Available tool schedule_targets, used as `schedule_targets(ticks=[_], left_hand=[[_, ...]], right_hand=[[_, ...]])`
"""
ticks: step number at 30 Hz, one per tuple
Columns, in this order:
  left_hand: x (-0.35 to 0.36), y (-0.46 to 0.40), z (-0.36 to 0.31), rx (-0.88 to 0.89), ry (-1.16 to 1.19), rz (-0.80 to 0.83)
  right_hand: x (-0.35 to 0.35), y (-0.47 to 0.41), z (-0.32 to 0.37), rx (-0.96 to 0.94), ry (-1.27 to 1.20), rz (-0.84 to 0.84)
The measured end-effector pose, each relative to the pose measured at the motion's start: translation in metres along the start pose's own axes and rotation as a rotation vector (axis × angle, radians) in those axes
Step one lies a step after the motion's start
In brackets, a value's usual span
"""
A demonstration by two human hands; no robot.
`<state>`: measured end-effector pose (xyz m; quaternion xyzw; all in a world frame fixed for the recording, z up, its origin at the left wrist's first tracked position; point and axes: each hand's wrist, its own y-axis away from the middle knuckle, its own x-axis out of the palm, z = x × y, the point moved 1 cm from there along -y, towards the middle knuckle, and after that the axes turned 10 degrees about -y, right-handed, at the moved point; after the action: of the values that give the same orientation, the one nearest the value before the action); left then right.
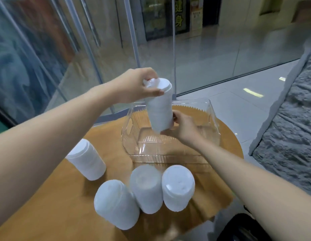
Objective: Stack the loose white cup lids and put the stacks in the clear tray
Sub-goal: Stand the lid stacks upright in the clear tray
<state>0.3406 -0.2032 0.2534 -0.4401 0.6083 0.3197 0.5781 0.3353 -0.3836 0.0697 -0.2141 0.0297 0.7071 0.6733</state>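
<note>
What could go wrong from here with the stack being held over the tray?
1. The held stack is gripped only at its ends, left hand on top, right hand at the bottom; it is tilted, so lids could slip apart mid-column.
2. It hangs over the clear tray, whose rim is hard to see; a clip is possible.
3. Four stacks stand close below the forearms and might topple.
</note>
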Motion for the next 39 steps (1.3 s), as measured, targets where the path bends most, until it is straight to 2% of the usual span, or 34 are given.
schedule_targets(ticks=[8, 12, 21, 30, 39], left_hand=[[0.061, -0.053, 0.088, -0.097, 0.031, 0.066], [0.089, -0.066, 0.106, -0.096, 0.033, 0.074], [0.124, -0.067, 0.132, -0.045, -0.043, 0.144], [0.135, -0.059, 0.134, -0.067, -0.027, 0.155], [0.099, -0.034, 0.116, -0.082, -0.038, 0.106]], right_hand=[[0.056, -0.083, -0.053, 0.133, -0.025, 0.142], [0.076, -0.099, -0.076, 0.159, -0.020, 0.132], [0.102, -0.103, -0.098, 0.206, 0.034, 0.230], [0.102, -0.096, -0.081, 0.199, 0.240, 0.254], [0.051, -0.068, -0.040, 0.152, 0.327, 0.246]])
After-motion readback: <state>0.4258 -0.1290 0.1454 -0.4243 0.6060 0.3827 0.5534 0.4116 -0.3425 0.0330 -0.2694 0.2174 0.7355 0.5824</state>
